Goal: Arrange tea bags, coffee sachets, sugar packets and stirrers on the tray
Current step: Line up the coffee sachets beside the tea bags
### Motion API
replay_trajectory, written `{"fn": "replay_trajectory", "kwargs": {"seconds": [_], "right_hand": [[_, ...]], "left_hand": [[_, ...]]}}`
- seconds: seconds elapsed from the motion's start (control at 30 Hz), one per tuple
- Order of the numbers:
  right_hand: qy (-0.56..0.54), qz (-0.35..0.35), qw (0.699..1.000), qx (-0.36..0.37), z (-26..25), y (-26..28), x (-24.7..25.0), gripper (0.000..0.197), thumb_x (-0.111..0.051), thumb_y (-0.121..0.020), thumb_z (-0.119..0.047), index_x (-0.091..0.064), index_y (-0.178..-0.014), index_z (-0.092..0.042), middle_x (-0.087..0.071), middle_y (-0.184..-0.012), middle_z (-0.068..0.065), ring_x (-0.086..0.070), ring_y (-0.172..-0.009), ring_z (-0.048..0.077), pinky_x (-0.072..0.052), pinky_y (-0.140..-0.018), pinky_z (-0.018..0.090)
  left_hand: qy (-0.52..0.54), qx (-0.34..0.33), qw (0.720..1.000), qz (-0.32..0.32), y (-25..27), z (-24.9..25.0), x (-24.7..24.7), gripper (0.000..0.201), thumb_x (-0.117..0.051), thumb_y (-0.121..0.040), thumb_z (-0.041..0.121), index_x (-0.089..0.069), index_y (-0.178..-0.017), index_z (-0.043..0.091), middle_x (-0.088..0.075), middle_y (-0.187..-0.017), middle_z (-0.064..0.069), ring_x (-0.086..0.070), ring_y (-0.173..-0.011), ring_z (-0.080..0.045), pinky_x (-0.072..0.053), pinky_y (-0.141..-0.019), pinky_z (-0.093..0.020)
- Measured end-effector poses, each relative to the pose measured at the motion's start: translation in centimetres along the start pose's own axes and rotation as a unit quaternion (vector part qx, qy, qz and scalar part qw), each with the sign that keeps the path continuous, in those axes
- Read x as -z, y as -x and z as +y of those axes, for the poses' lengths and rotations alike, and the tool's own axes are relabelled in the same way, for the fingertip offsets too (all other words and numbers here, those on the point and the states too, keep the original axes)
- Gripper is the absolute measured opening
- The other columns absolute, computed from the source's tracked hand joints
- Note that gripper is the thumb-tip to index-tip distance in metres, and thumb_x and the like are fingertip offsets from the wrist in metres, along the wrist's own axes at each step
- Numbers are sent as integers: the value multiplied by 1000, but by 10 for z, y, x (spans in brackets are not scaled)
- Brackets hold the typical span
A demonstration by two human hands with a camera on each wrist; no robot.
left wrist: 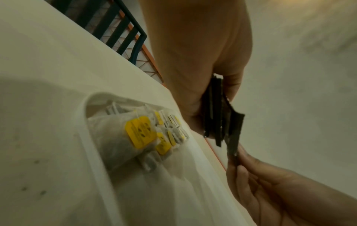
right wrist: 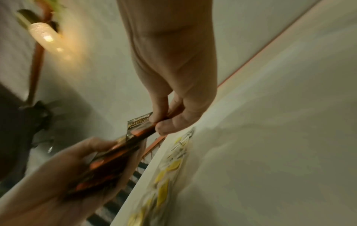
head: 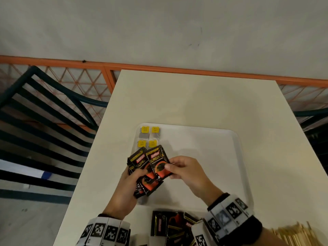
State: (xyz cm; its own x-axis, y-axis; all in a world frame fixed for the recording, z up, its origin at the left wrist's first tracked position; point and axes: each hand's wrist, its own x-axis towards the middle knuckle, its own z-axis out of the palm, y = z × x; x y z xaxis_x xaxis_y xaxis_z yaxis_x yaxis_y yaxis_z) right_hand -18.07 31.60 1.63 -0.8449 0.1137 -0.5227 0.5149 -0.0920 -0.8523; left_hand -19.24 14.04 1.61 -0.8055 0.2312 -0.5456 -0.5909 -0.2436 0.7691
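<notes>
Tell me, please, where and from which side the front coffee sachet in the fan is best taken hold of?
Pinch its free right edge from the right, as the right hand does. The front coffee sachet overlaps the others on its left, and the left hand clamps their lower ends, so only that side is clear.

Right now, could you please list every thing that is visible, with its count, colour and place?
white rectangular plastic tray: one, white, on the table.
cream table top: one, cream, under the tray.
yellow-tagged tea bags: four tags seen, yellow on grey, far left corner of the tray.
black and orange coffee sachets in hand: several, black with orange, above the tray's left side.
loose black coffee sachets: a pile, count unclear, on the table before the tray.
thin wooden stirrers: many, tan, near right, blurred.
dark slatted chair: one, dark blue, left of the table.
left hand: grips the sachet bundle.
right hand: pinches the front sachet.
</notes>
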Motion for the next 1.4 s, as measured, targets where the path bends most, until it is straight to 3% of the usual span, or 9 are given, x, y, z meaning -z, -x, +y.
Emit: {"fn": "replay_trajectory", "kwargs": {"seconds": [0.13, 0.43, 0.6, 0.7, 0.87, 0.97, 1.03, 1.23, 1.4], "right_hand": [[-115, 15, 993, -10, -15, -36, 13, 16, -57, -84, 9, -58, -100, 10, -61, -84, 14, -63, -75, 17, -56, -61, 15], [17, 179, 984, -18, -27, -104, 20, 13, -68, -79, -2, -58, -85, -9, -58, -70, 3, -52, -58, 12, -44, -55, 20], [106, 219, 969, 33, -17, -118, 9, 14, -70, -78, -7, -62, -90, -6, -64, -80, 5, -61, -67, 19, -54, -75, 34], [150, 231, 959, 68, -14, -120, 8, 12, -70, -79, -9, -62, -88, -8, -65, -86, 6, -65, -82, 27, -54, -81, 38], [172, 234, 952, 93, -12, -118, 5, 16, -68, -80, -8, -60, -93, -3, -60, -82, 5, -59, -76, 22, -50, -74, 31], [195, 239, 944, 119, -13, -111, 5, 17, -66, -83, -13, -60, -96, -3, -57, -82, 1, -54, -77, 15, -42, -67, 17], [215, 205, 946, 130, -17, -99, 3, 17, -62, -87, -20, -62, -97, -7, -57, -83, -4, -52, -75, 9, -37, -61, 8], [228, -79, 970, 41, -22, -61, 4, 22, -55, -91, -24, -65, -105, -10, -63, -79, -2, -55, -59, -1, -41, -54, 12], [177, -94, 980, 20, -19, -51, 8, 19, -62, -87, -12, -65, -104, -6, -59, -70, 1, -53, -56, 5, -45, -53, 13]], "left_hand": [[27, -8, 1000, 11, -15, 10, 10, 29, -47, -87, -2, -54, -114, 7, -67, -94, -17, -70, -71, -24, -56, -53, -32], [-5, 8, 1000, 29, -28, 5, 24, 39, -58, -81, 2, -53, -119, 6, -66, -105, -22, -65, -91, -38, -56, -70, -42], [-7, 14, 1000, 23, -30, 4, 23, 53, -64, -65, 14, -54, -117, 9, -65, -110, -25, -63, -98, -44, -53, -81, -48], [-12, 17, 1000, 21, -32, 3, 22, 39, -63, -80, 6, -54, -118, 10, -65, -110, -25, -63, -98, -44, -54, -78, -47], [-14, 21, 999, 19, -33, 4, 14, 27, -53, -87, 4, -56, -112, 16, -67, -103, -16, -65, -93, -35, -57, -55, -33], [-23, 19, 999, 23, -34, 4, 10, 32, -55, -87, 6, -55, -117, 15, -67, -108, -15, -65, -96, -34, -56, -64, -37], [-27, 19, 999, 24, -35, 4, 8, 34, -56, -86, 6, -55, -119, 14, -67, -109, -15, -65, -97, -33, -53, -71, -39], [-30, 3, 999, 32, -40, 5, 1, 35, -62, -82, 7, -57, -116, 14, -70, -103, -12, -66, -96, -30, -53, -79, -43], [-20, -8, 1000, 14, -40, 5, -3, 45, -66, -73, 21, -59, -117, 19, -71, -104, -9, -67, -97, -26, -54, -74, -38]]}}
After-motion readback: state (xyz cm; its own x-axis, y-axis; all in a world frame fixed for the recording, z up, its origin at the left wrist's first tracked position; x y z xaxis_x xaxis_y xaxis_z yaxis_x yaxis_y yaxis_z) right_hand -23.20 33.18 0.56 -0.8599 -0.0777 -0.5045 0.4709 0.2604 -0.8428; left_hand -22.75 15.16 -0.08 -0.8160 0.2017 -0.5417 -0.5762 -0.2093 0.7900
